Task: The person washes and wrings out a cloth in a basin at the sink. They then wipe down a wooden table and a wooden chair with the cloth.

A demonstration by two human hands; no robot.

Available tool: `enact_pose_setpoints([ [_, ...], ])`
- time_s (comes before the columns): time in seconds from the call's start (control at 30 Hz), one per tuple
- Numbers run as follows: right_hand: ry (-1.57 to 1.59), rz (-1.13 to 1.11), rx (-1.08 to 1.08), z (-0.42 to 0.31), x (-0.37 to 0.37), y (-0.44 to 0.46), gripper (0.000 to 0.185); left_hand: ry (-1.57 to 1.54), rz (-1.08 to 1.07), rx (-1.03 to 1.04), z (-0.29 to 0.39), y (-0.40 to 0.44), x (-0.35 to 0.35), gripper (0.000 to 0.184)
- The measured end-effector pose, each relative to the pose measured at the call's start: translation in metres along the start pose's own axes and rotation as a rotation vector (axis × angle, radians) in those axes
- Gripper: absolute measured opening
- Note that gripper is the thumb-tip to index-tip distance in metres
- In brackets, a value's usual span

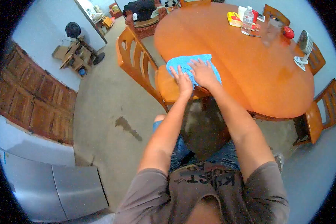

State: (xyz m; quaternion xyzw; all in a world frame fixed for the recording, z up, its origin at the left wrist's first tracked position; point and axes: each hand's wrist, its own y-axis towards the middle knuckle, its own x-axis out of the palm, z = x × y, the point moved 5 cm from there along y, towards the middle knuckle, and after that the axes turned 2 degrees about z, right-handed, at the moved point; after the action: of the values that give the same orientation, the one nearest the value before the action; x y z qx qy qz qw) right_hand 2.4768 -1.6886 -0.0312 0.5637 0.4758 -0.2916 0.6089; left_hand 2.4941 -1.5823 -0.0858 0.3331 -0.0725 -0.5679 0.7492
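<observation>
A light blue cloth (211,58) lies spread at the near left edge of the wooden table (227,48). My left hand (183,81) rests on the cloth's left part with its fingers apart. Beside it, my right hand (204,72) presses flat on the cloth's middle, fingers spread and pointing up and left. The two hands are close together but apart at the fingers. A wooden chair (168,84) stands just left of the cloth, its seat partly under the table edge.
On the table's far side are a plastic bottle (247,21), a yellow packet (234,19), a red object (288,32) and a small white fan (305,46). More chairs (321,112) stand around the table. A grey appliance (59,190) is at the lower left.
</observation>
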Motion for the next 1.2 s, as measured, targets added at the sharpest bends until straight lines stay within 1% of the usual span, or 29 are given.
enact_pose_setpoints([
  [0.1, -0.015, 0.017, -0.004, -0.001, 0.004, 0.002, 0.042, 0.003, 0.036, 0.025, -0.005, 0.002, 0.001, 0.047],
  [0.17, -0.018, 0.025, -0.012, -0.007, -0.001, -0.001, 0.041, -0.049, 0.022, 0.089, 0.0, -0.001, -0.005, 0.046],
  [0.23, 0.013, 0.008, 0.014, -0.012, -0.004, -0.001, 0.041, -0.107, 0.02, 0.064, 0.002, -0.005, -0.014, 0.046],
  [0.3, 0.049, 0.072, 0.005, -0.014, -0.006, -0.006, 0.04, -0.358, -0.035, -0.042, 0.004, -0.011, -0.012, 0.047],
  [0.37, 0.16, 0.118, -0.006, -0.027, -0.005, -0.013, 0.038, -0.65, -0.026, -0.19, 0.0, -0.026, -0.016, 0.046],
  [0.43, 0.292, 0.151, 0.063, -0.051, -0.012, -0.02, 0.036, -1.292, -0.031, -0.452, -0.007, -0.039, -0.014, 0.045],
  [0.47, 0.467, 0.178, 0.107, -0.064, -0.018, -0.023, 0.036, -1.304, -0.012, -0.505, -0.006, -0.047, -0.024, 0.045],
  [0.5, 0.52, 0.189, 0.139, -0.071, -0.008, -0.027, 0.034, -1.316, -0.013, -0.489, 0.003, -0.046, -0.04, 0.045],
  [0.57, 1.352, 0.124, 0.36, -0.083, 0.025, -0.03, 0.034, -0.911, 0.063, -0.243, 0.022, -0.036, -0.083, 0.045],
  [0.6, 1.452, 0.176, 0.353, -0.101, 0.015, -0.03, 0.034, -0.922, 0.068, -0.231, 0.033, -0.026, -0.103, 0.045],
  [0.63, 1.554, 0.227, 0.347, -0.123, -0.003, -0.029, 0.035, -0.727, 0.069, -0.098, 0.051, -0.016, -0.129, 0.045],
  [0.67, 1.686, 0.234, 0.417, -0.144, -0.019, -0.025, 0.036, -0.526, 0.072, 0.027, 0.064, -0.008, -0.151, 0.044],
  [0.7, 1.682, 0.23, 0.412, -0.157, -0.028, -0.018, 0.036, -0.529, 0.079, 0.027, 0.067, 0.0, -0.166, 0.044],
  [0.77, 1.58, 0.304, 0.246, -0.176, -0.049, 0.001, 0.037, -0.384, 0.174, 0.259, 0.079, 0.022, -0.197, 0.042],
  [0.8, 1.433, 0.335, 0.158, -0.184, -0.058, 0.012, 0.036, -0.325, 0.238, 0.335, 0.08, 0.033, -0.21, 0.043],
  [0.83, 1.428, 0.34, 0.148, -0.189, -0.057, 0.025, 0.036, -0.2, 0.273, 0.396, 0.079, 0.045, -0.224, 0.042],
  [0.9, 1.233, 0.401, 0.016, -0.2, -0.057, 0.055, 0.035, -0.089, 0.345, 0.404, 0.069, 0.069, -0.24, 0.042],
  [0.93, 1.125, 0.425, -0.016, -0.206, -0.059, 0.069, 0.034, -0.094, 0.351, 0.41, 0.059, 0.082, -0.241, 0.042],
  [0.97, 1.12, 0.431, -0.024, -0.209, -0.055, 0.083, 0.034, -0.077, 0.329, 0.349, 0.041, 0.096, -0.237, 0.041],
  [1.0, 1.103, 0.353, 0.044, -0.209, -0.041, 0.097, 0.034, -0.059, 0.306, 0.288, 0.025, 0.106, -0.233, 0.04],
  [1.03, 1.085, 0.274, 0.113, -0.21, -0.026, 0.107, 0.034, -0.062, 0.309, 0.294, 0.017, 0.108, -0.231, 0.04],
  [1.07, 1.111, 0.183, 0.178, -0.208, -0.012, 0.111, 0.034, -0.165, 0.237, 0.202, 0.005, 0.112, -0.223, 0.04],
  [1.1, 1.107, 0.184, 0.171, -0.207, 0.004, 0.112, 0.034, -0.266, 0.165, 0.108, -0.006, 0.115, -0.216, 0.039],
  [1.13, 1.136, 0.206, 0.172, -0.204, 0.024, 0.111, 0.034, -0.195, 0.185, 0.178, -0.01, 0.115, -0.216, 0.039],
  [1.17, 1.165, 0.23, 0.171, -0.204, 0.037, 0.111, 0.034, -0.196, 0.196, 0.186, -0.01, 0.119, -0.219, 0.039],
  [1.2, 1.228, 0.287, 0.153, -0.209, 0.035, 0.109, 0.035, -0.167, 0.17, 0.193, -0.008, 0.119, -0.22, 0.04],
])
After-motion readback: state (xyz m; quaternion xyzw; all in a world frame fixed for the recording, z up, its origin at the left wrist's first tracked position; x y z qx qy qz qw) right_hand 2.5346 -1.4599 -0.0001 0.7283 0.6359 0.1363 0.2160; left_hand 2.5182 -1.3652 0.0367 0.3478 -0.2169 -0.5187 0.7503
